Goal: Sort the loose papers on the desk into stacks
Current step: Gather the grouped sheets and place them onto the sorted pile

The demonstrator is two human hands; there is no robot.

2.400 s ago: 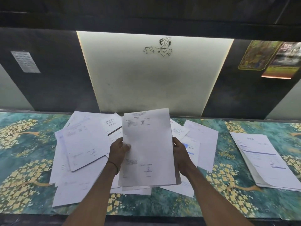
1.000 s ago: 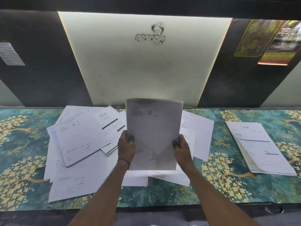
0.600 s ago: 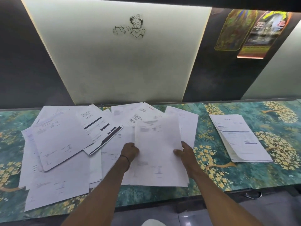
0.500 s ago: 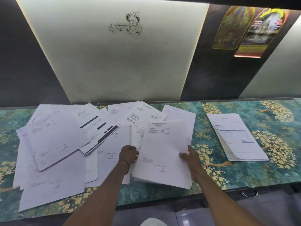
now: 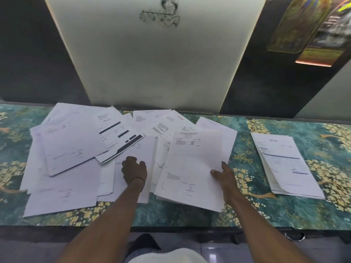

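While my right hand (image 5: 226, 177) pinches the sheaf (image 5: 191, 168) by its right edge at the desk's (image 5: 247, 215) front, my curled left hand (image 5: 133, 170) rests on loose papers (image 5: 72, 149).

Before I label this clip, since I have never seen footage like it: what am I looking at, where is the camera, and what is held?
No machine here: these are a person's two bare hands, filmed by one head-worn camera looking forward and down. On the green flowered desk lie a loose pile of papers on the left and a neat stack on the right. The right hand has a sheaf of sheets in its grip, thumb on top. The left hand rests on the loose pile, fingers bent; whether it pinches a sheet I cannot tell.
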